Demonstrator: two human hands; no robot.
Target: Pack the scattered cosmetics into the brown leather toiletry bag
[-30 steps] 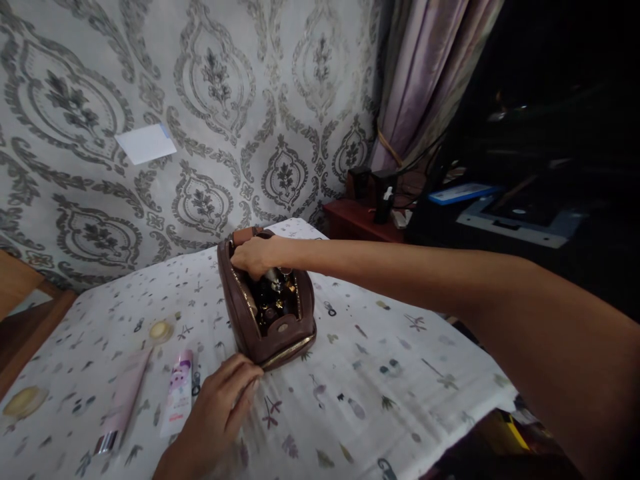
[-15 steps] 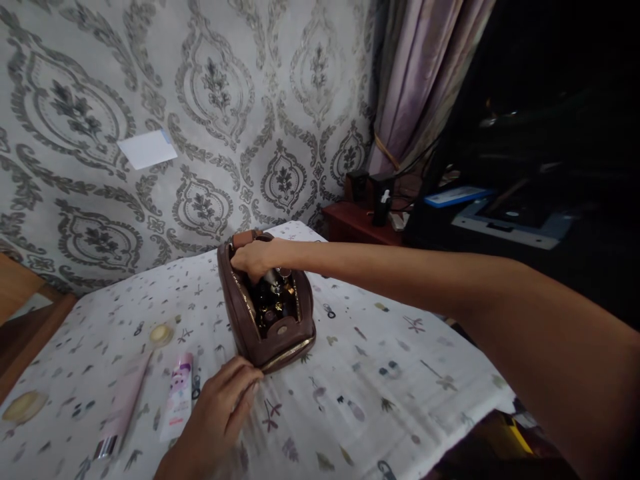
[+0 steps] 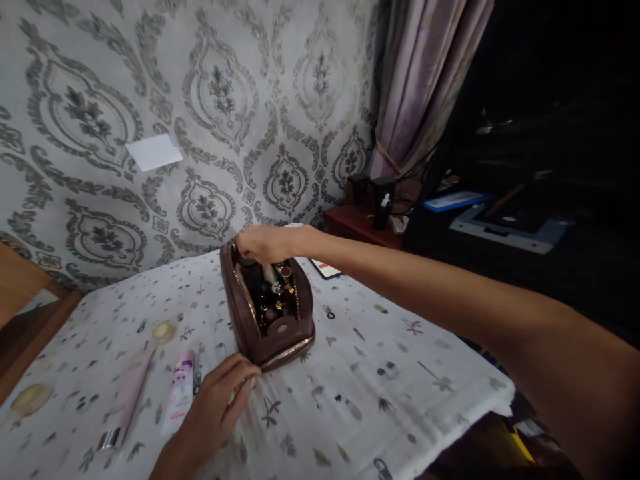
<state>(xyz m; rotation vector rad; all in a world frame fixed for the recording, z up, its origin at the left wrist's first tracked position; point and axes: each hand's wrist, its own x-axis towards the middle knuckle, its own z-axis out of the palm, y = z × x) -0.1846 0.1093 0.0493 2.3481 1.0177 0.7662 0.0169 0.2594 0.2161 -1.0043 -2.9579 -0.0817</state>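
Note:
A brown zip pouch (image 3: pixel 250 320) stands open on the patterned white cloth (image 3: pixel 380 373), filled with several small bottles and tubes. My right hand (image 3: pixel 263 243) reaches over its far end with fingers curled round a small dark item at the opening; I cannot make out what it is. My left hand (image 3: pixel 220 400) rests flat on the cloth, fingertips touching the pouch's near corner, fingers stretched and holding nothing.
Left of the pouch lie a pink tube (image 3: pixel 125 400), a small white and pink tube (image 3: pixel 179 393), a round cream compact (image 3: pixel 163 331) and a yellowish disc (image 3: pixel 29 399). A phone (image 3: pixel 326 269) lies behind my right arm. Curtain and dark shelves stand at right.
My right hand has lifted a little out of the pouch's far end, still closed. The left hand stays at the near corner. The view shifted slightly.

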